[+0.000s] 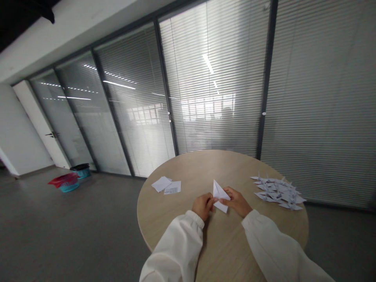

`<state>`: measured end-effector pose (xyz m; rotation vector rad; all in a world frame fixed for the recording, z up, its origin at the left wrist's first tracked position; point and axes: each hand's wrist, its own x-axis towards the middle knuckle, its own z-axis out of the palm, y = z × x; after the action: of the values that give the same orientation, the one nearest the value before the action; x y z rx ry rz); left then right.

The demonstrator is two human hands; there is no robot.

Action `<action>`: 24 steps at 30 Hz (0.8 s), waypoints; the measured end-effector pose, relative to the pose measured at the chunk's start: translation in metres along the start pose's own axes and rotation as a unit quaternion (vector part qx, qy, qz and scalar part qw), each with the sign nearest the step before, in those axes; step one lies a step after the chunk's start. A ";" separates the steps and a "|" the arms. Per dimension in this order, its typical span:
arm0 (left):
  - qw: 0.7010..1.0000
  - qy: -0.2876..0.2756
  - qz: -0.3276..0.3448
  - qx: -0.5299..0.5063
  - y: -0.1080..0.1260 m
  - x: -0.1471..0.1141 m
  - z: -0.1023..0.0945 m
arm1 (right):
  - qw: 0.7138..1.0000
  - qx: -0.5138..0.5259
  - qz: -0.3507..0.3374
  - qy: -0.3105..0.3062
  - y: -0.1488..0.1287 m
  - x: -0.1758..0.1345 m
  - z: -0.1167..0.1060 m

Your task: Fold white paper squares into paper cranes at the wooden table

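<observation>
A folded piece of white paper (219,192) with a pointed top is between my hands, just above or on the round wooden table (205,166). My left hand (203,205) pinches its lower left edge with curled fingers. On the other side, my right hand (235,200) grips the paper, thumb in front and fingers behind its right corner. Creases run across the paper, and a lower flap points down to the right. The fingertips cover parts of both edges.
Several folded paper pieces, perhaps cranes, lie in a heap (277,191) at the table's right. Flat paper sheets (161,184) rest at the left. Beyond the table stands a glass partition with blinds (217,98). Two lined bins, one with a red bag (65,180), stand on the floor.
</observation>
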<state>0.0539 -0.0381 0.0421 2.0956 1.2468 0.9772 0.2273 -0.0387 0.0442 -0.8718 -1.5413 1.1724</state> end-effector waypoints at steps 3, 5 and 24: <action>0.999 0.003 -0.005 -0.047 0.001 0.000 0.003 | 1.000 0.008 -0.002 0.008 -0.003 -0.001 0.000; 0.997 -0.002 -0.008 -0.077 0.002 -0.001 0.005 | 1.000 0.013 -0.004 0.013 -0.004 -0.001 0.001; 0.999 0.017 0.025 -0.018 0.012 -0.002 0.001 | 0.997 0.043 0.017 -0.058 0.001 -0.001 0.005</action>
<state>0.0606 -0.0455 0.0497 2.1002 1.1889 1.0539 0.2230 -0.0406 0.0424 -0.7877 -1.5619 1.3241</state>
